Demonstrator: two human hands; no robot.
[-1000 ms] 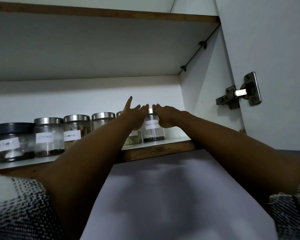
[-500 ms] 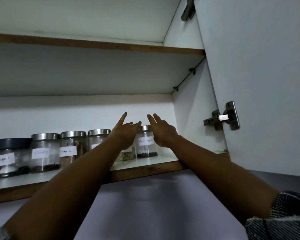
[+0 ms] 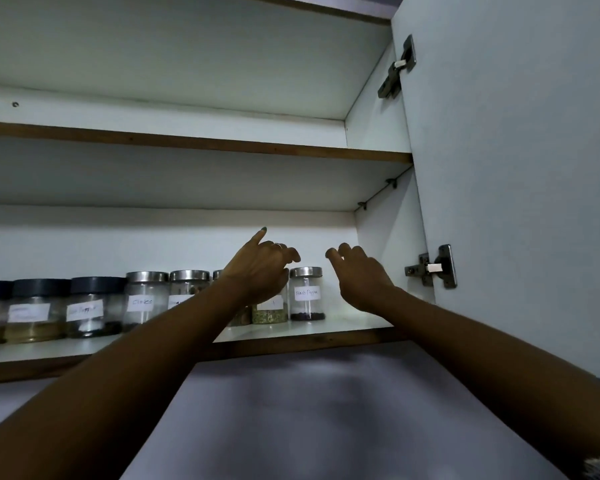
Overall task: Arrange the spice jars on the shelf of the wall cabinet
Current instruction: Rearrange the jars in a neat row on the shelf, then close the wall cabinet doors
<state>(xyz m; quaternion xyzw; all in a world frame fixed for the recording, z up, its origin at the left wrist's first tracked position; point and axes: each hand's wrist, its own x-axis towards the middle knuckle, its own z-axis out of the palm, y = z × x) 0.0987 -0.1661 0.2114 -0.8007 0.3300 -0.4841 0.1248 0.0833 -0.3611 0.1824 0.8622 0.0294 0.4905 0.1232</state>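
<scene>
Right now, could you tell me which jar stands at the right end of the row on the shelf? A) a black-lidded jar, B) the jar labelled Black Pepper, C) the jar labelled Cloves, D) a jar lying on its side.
B: the Black Pepper jar, upright with a metal lid, is the last one on the right, with bare shelf beyond it; the Cloves jar sits further left.

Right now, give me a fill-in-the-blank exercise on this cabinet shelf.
1. The jar at the right end of the row is labelled Black ____.
2. That jar's lid is ____ metal, not dark.
3. Both hands, left and right, hold ____.
4. The cabinet door stands ____.

Missing words: Pepper; silver; nothing; open
</scene>
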